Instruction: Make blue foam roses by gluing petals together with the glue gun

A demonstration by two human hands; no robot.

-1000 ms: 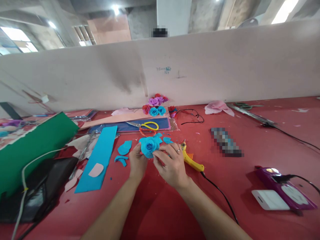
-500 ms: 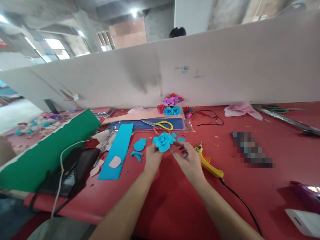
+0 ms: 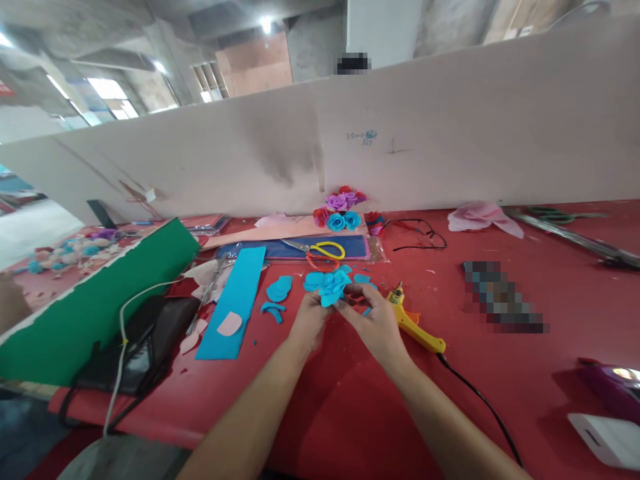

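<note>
A blue paper flower (image 3: 333, 288) is held up in the middle of the table, tilted to the right. My left hand (image 3: 311, 319) is closed around its underside, and the grip itself is partly hidden. At the flower's right edge, the thumb and fingers of my right hand (image 3: 373, 313) pinch an outer petal. Loose blue petals (image 3: 279, 289) and curled blue scraps (image 3: 273, 311) lie to the left. A yellow glue gun (image 3: 417, 330) rests just right of my right hand. Scissors (image 3: 327, 251) with yellow and red handles lie behind the flower.
A blue paper strip (image 3: 233, 300) and a black bag (image 3: 137, 340) lie left, beside a green board (image 3: 100, 307). Finished paper flowers (image 3: 345, 203) stand at the back by the white partition (image 3: 210, 153). Glasses (image 3: 420, 233), a blurred dark object (image 3: 503, 297) and a white box (image 3: 607, 440) are right.
The flower has tipped and turned, from facing up to leaning right. My right hand has moved slightly left, and its fingers now meet the flower's edge.
</note>
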